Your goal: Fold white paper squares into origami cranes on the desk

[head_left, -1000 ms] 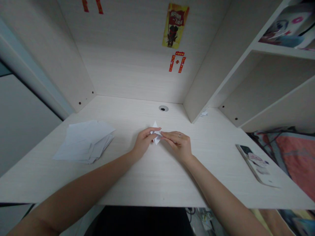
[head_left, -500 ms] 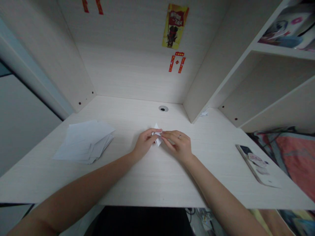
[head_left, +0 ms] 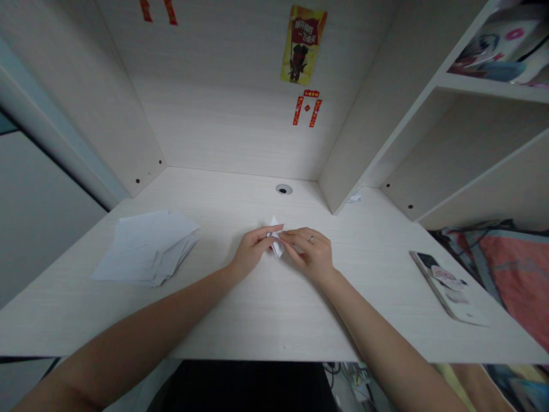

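Observation:
A small piece of folded white paper (head_left: 278, 248) is held between my two hands above the middle of the desk. Its pointed tip sticks up past my fingers, and a lower flap shows beneath them. My left hand (head_left: 254, 246) grips the paper from the left, thumb and fingers pinched on it. From the right, my right hand (head_left: 309, 249), with a ring on one finger, pinches the same paper near its centre. Fingers hide much of the folds.
A loose stack of white paper sheets (head_left: 146, 249) lies at the left of the desk (head_left: 240, 326). To the right is a phone (head_left: 444, 286) in a decorated case. Behind stand a back panel with red stickers (head_left: 307, 107) and an upright divider (head_left: 355, 131); a cable hole (head_left: 283, 189) sits near the back.
The folded paper has tilted slightly between my fingers, its lower flap shifting a little to the right. Both hands keep nearly the same place and grip.

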